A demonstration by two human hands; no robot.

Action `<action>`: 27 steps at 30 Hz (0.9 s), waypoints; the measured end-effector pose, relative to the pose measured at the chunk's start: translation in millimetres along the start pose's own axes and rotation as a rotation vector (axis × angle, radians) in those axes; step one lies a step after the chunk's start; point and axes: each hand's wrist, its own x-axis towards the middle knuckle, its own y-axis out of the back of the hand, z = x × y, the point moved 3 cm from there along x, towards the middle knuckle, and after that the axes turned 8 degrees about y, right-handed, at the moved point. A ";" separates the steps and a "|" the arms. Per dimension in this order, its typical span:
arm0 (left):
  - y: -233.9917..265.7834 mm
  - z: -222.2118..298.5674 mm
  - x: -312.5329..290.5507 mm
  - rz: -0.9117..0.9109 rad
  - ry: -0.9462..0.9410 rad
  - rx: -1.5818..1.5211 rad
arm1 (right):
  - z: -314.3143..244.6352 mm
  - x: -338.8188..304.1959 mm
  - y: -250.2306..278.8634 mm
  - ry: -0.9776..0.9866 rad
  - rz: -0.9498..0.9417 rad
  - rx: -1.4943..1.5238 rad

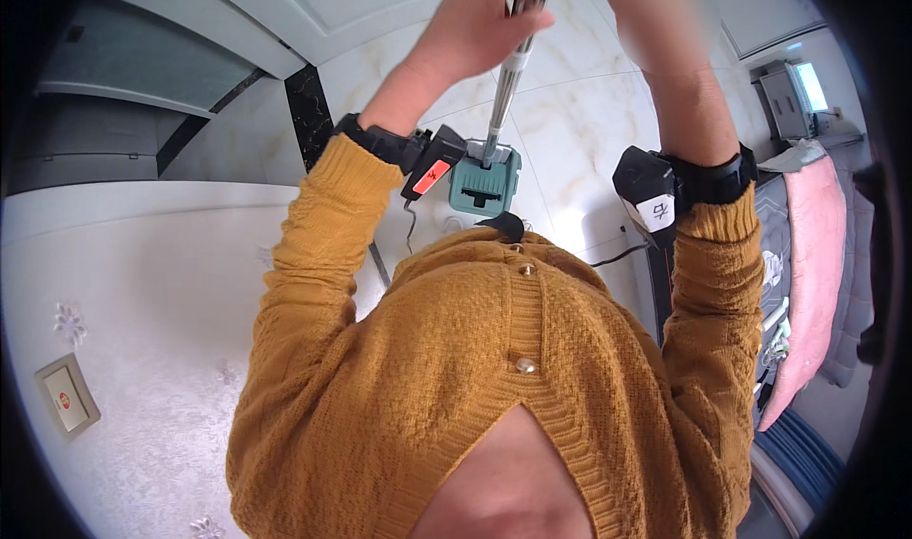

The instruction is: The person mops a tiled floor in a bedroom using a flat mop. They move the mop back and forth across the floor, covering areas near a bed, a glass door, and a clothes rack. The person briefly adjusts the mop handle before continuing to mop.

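Note:
My left hand (pixel 480 26) is raised near the top edge, its fingers wrapped round a long silver metal pole (pixel 508 74). The pole runs down to a teal mop head (pixel 485 180) resting on the pale marble floor. My right forearm (pixel 689 112) also reaches up beside the pole, but the right hand itself is cut off by the top edge. Both arms wear mustard knitted sleeves, with a black band and a small device on each wrist (pixel 432 164) (pixel 655 192).
A white patterned wall with a light switch (pixel 66 397) fills the left. A white door (pixel 313 7) and a black threshold strip (pixel 309 112) lie at the upper left. A bed with pink bedding (pixel 812 273) stands along the right, and a small cabinet (pixel 788 97) sits at the far right.

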 end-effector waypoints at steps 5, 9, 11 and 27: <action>9.4 18.8 5.4 -0.007 -0.021 -0.081 | 8.7 -14.1 6.3 -0.078 -0.058 -0.127; -34.0 -32.3 -10.7 -0.066 0.143 -0.060 | 51.7 -63.9 -0.9 -0.311 -0.118 0.115; -55.7 -60.0 -22.5 -0.125 0.216 -0.049 | 71.2 -93.1 -1.9 -0.388 -0.216 -0.014; -86.3 -95.6 -46.2 -0.224 0.315 0.004 | 97.0 -142.4 -7.5 -0.480 -0.335 -0.187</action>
